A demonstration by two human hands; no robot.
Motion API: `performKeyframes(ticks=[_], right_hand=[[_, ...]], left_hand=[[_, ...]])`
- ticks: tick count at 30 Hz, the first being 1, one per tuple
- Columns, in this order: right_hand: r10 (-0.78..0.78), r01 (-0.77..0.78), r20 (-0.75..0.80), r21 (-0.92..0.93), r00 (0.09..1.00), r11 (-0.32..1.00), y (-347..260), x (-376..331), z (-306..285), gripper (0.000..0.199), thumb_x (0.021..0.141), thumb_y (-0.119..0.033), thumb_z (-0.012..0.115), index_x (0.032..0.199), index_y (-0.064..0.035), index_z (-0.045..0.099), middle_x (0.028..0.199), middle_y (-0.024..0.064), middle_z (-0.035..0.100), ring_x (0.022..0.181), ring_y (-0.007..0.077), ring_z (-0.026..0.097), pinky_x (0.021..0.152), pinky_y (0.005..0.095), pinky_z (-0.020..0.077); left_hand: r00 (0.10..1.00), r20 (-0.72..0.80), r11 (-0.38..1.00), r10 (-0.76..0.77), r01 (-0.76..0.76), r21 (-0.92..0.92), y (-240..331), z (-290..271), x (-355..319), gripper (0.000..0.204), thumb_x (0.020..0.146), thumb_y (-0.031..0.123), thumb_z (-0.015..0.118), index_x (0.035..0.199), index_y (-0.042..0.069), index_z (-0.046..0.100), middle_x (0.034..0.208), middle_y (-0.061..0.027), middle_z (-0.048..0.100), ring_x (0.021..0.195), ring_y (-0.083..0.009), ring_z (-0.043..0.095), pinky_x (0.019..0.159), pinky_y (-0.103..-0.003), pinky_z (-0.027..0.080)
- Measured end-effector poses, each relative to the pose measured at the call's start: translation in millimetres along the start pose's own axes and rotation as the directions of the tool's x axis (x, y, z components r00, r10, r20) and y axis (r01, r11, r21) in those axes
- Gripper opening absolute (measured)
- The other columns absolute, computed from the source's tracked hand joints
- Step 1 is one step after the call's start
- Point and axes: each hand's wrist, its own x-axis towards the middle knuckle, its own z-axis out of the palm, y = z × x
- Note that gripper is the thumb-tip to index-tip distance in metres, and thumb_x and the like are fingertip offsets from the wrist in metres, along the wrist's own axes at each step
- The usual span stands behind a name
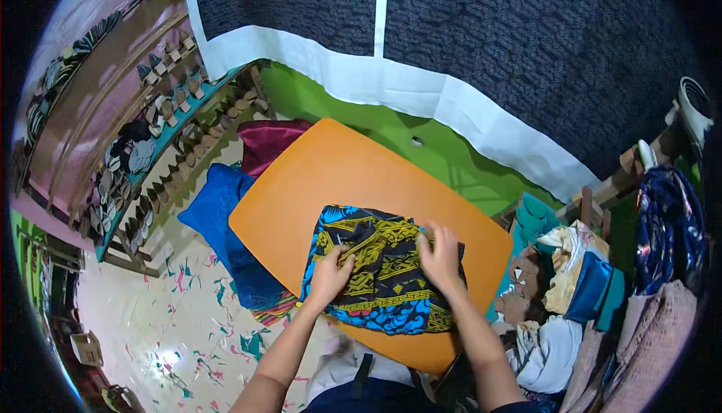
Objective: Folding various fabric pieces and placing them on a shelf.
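A patterned cloth (380, 281) in black, yellow and bright blue lies bunched and partly folded on an orange tabletop (353, 165). My left hand (331, 276) is on the cloth's left part, its thumb and fingers closed on a bit of the fabric. At the upper right edge of the cloth is my right hand (442, 256), thumb and fingers apart and curved over the fabric. Its fingertips are partly hard to make out against the pattern.
Blue cloth (226, 225) and maroon cloth (274, 142) lie beside the table's left edge. A shoe rack (162, 138) curves along the left wall. Fabric scraps (184, 277) litter the floor. Garments (553, 345) pile up on the right. A dark curtain (511, 44) hangs behind.
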Motion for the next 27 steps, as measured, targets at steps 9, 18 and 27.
performKeyframes(ticks=[9,18,27], right_hand=[[-0.346,0.371,0.273,-0.044,0.897,0.927,-5.5,19.4,52.7,0.012,0.077,-0.021,0.059,0.077,-0.0096,0.062,0.076,0.0036,0.057,0.081,0.0219,0.053,0.08,0.0381,0.0383],[-0.163,0.231,0.233,-0.304,0.959,0.924,-28.8,-39.1,63.7,0.047,0.085,-0.033,0.045,0.127,-0.0138,0.043,0.132,0.012,0.039,0.123,0.0304,0.034,0.098,0.0608,0.0182],[0.108,0.011,0.262,-0.415,0.959,0.91,32.1,-56.3,96.0,0.051,0.087,-0.042,0.042,0.134,-0.0244,0.034,0.142,0.0086,0.025,0.13,0.0341,0.022,0.098,0.0654,0.0104]], left_hand=[[0.986,-0.165,0.923,0.008,0.056,0.38,-2.5,13.6,51.0,0.028,0.08,0.026,0.059,0.097,0.004,0.055,0.09,-0.0173,0.061,0.081,-0.0329,0.058,0.068,-0.039,0.046],[0.692,0.381,0.5,0.613,-0.713,0.491,-28.9,13.8,-9.7,0.055,0.078,0.042,0.054,0.126,0.016,0.046,0.133,-0.0073,0.041,0.122,-0.0266,0.037,0.102,-0.046,0.022],[0.88,0.35,0.64,0.321,-0.474,0.604,-65.6,48.1,13.6,0.065,0.078,0.057,0.047,0.132,0.022,0.038,0.141,-0.0075,0.028,0.13,-0.0256,0.025,0.102,-0.056,0.015]])
